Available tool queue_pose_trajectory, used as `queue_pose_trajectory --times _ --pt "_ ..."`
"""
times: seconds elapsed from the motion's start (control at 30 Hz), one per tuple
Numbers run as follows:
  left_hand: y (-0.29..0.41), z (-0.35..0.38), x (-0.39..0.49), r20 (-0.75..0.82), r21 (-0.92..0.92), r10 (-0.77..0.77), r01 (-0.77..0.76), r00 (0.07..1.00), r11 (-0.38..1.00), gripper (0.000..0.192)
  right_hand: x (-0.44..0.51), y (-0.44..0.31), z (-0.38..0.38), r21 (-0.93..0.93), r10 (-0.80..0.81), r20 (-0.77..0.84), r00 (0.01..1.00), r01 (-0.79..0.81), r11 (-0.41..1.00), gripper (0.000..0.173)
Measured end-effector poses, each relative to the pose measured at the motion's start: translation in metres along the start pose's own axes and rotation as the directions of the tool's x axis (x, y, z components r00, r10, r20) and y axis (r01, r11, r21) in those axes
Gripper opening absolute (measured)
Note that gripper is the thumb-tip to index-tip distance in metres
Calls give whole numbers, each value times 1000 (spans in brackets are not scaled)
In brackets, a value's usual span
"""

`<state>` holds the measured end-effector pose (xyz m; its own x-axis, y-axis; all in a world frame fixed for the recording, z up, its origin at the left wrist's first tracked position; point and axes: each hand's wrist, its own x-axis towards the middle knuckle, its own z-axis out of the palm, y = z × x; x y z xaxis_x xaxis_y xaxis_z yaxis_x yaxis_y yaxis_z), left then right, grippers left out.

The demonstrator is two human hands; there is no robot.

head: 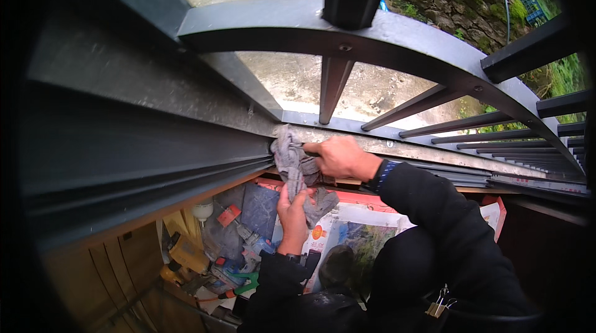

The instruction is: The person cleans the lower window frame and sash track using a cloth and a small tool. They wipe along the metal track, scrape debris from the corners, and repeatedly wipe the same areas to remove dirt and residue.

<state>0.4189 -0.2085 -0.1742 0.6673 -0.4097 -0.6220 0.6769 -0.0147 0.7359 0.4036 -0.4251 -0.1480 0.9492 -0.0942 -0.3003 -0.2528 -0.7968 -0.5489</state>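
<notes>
A crumpled grey cloth rag (289,158) is bunched against the inner corner of the dark metal window frame (223,146). My left hand (293,219) grips the lower part of the rag, and a loose end (322,207) hangs to its right. My right hand (344,158) is curled at the rag's right side, just above the light-coloured sill strip (419,150). Something dark shows beneath its extended finger at the rag. Whether the hand holds that thing or only presses on the cloth is unclear.
Dark metal guard bars (336,88) and a curved rail (298,14) stand beyond the sill, with concrete ground (279,72) outside. Below left lie a yellow tool (188,253), blue power tools (228,270) and a green-handled tool (247,284). Printed cardboard (344,214) lies under my shoe (337,265).
</notes>
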Motion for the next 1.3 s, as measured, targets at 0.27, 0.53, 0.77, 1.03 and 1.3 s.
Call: queue_pose_trajectory --times 0.27,0.53,0.77,1.03,1.3 --pt "-15 30 -17 171 38 -114 109 979 993 37 -29 17 -10 -169 2 29 1000 3 986 45" --pt "2 14 -10 -82 29 94 -92 992 995 51 -56 9 -47 -130 -13 -70 997 4 992 40" --pt "-4 27 -12 109 259 -93 62 990 964 51 -8 -15 -32 -170 -82 18 996 84 982 40" --pt "8 37 -28 491 228 -323 239 809 944 35 -35 1 -29 -292 13 133 991 27 956 27" --pt "4 44 -25 437 184 -359 309 824 933 32 -36 21 -30 -295 -58 149 987 100 950 29"
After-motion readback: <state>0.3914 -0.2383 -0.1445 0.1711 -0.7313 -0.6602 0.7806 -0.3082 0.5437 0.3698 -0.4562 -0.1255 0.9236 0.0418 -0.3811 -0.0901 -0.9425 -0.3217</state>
